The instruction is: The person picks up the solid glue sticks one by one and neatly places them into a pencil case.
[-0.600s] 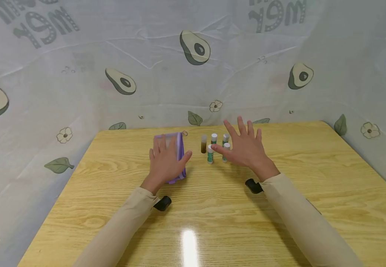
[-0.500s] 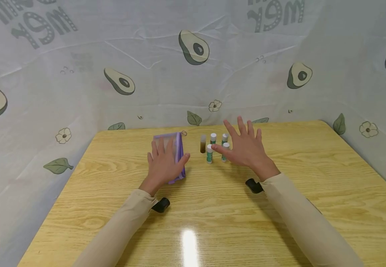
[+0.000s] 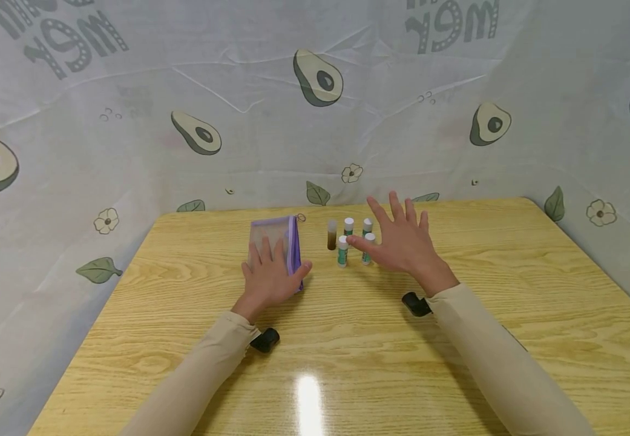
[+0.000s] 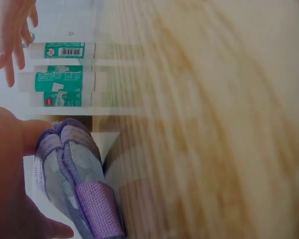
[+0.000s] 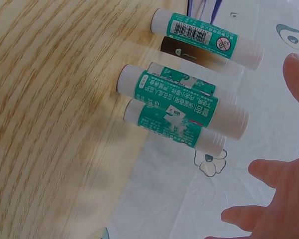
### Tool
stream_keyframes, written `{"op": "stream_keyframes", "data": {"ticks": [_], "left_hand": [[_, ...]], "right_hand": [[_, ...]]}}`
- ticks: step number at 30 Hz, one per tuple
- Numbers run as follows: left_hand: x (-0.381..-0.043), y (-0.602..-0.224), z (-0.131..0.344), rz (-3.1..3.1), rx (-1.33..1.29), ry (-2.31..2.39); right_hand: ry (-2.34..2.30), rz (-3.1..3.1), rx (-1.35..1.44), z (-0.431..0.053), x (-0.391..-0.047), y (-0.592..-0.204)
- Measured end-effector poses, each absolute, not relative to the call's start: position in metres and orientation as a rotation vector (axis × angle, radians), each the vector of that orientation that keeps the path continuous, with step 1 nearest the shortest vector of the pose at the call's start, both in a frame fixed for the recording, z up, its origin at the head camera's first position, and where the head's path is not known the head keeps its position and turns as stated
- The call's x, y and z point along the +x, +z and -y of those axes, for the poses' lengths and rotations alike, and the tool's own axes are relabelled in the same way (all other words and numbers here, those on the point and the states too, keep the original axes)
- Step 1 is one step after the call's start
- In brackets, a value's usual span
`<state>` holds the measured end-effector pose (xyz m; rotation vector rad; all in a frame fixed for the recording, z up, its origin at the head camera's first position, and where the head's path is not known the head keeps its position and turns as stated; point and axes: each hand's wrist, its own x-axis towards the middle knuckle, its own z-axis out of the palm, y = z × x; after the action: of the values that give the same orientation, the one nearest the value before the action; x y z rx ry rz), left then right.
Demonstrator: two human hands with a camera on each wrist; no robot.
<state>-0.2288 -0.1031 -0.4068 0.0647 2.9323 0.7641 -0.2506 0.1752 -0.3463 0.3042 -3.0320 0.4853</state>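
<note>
A mesh zip pouch with purple edging (image 3: pixel 271 230) lies on the table. My left hand (image 3: pixel 272 281) is over its near part, fingers spread; the head view does not settle whether the palm touches it. In the left wrist view the thumb and fingers lie beside the purple-trimmed end of the pouch (image 4: pixel 97 204), not curled round it. Right of the pouch, several green-and-white glue sticks (image 3: pixel 342 252) stand upright beside a brown tube with a clear cap (image 3: pixel 331 236). My right hand (image 3: pixel 403 245), fingers spread, hovers by the glue sticks (image 5: pixel 174 94) and holds nothing.
The wooden table (image 3: pixel 347 351) reaches back to a hanging cloth (image 3: pixel 260 121) printed with avocados. A small ring (image 3: pixel 301 218) is at the pouch's far right corner. Black wrist cameras (image 3: pixel 416 304) sit below both hands.
My left hand has slid back toward me, so more of the pouch's far part shows. The right hand, the glue sticks and the brown tube have hardly moved.
</note>
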Motion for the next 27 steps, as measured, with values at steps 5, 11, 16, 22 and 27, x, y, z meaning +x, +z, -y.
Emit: {"op": "stream_keyframes", "data": {"ticks": [5,11,16,22,27], "left_hand": [[-0.2318,-0.4093,0.1037,-2.892,0.037,0.742],[-0.2292,-0.4072,0.1031,-2.862,0.018,0.779],[-0.2255,-0.4067,0.1043,-2.835,-0.012,0.873],[-0.2238,-0.409,0.108,-2.819,-0.057,1.024],[-0.224,-0.4109,0.1113,-2.784,-0.106,1.168]], "right_hand": [[0.484,3.041,0.308,-0.1739,-0.2492,-0.3442],[0.485,3.049,0.302,-0.1738,-0.2489,-0.3432],[0.5,3.047,0.304,-0.1755,-0.2486,-0.3453],[0.542,3.035,0.303,-0.1781,-0.2474,-0.3471],[0.582,3.04,0.298,-0.1802,-0.2457,-0.3455]]}}
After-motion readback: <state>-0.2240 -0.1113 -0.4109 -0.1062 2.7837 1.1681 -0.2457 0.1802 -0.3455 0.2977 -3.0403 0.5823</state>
